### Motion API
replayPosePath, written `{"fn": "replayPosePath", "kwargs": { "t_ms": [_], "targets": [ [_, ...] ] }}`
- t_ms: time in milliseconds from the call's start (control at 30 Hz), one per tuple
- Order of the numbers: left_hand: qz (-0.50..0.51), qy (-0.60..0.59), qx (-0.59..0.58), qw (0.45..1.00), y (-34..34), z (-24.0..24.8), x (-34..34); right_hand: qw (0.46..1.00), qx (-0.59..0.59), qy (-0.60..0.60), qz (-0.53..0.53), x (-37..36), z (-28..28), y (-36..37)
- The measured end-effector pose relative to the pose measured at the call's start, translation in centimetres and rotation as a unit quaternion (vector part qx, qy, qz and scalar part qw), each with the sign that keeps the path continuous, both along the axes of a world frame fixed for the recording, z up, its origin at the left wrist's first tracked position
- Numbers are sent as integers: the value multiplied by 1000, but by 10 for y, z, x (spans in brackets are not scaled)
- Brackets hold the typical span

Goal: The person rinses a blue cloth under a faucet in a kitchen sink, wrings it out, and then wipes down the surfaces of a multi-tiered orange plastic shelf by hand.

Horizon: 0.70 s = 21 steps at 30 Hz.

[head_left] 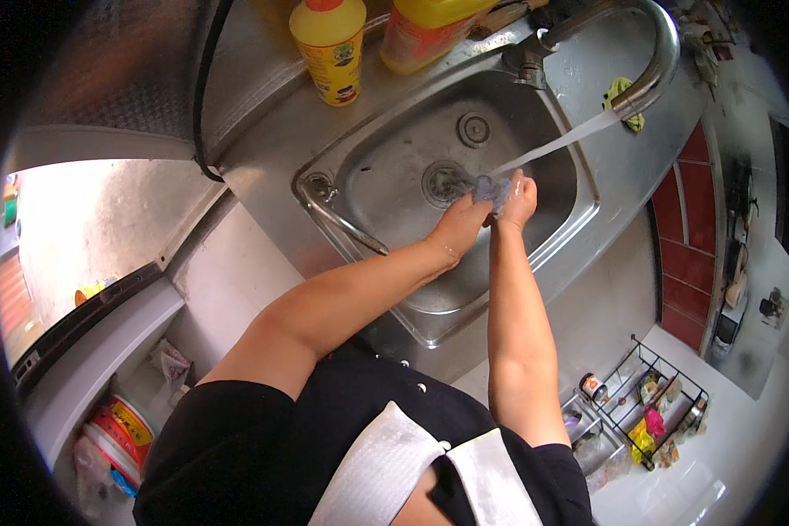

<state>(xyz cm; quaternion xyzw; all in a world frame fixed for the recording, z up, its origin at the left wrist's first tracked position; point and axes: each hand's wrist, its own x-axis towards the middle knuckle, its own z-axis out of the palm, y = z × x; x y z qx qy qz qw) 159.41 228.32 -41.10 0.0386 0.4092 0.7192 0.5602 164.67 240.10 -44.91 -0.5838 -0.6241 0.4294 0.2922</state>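
Both my hands are over the steel sink [386, 254], closed on a small grey-blue cloth [493, 189] that looks wet. My left hand [460, 228] grips its left side, with a thin bracelet at the wrist. My right hand [519, 202] holds the other side, its fingers curled. A stream of water runs from the curved tap [662, 61] down to the cloth and my right hand. Left of the cloth is the round drain [445, 182]. My fingers hide part of the cloth.
A yellow bottle [329, 53] and a yellow-topped jug [425, 35] stand behind the sink. A second slim spout [346, 223] reaches over its left rim. A yellow-green cloth [627, 101] lies beside the tap. At lower right is a black wire rack [653, 394] with jars and packets.
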Motion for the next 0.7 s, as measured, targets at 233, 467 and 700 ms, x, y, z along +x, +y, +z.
{"fn": "replayPosePath", "kwargs": {
  "t_ms": [233,467,700],
  "targets": [
    [-19,-225,-156,962,10,-11,-57,984,-96,107,106,-5,55,-39],
    [17,-279,-28,960,28,15,-56,867,407,-78,275,-13,81,-70],
    [89,-105,-82,987,45,26,-46,946,265,32,183,-25,83,-53]
  ]
}}
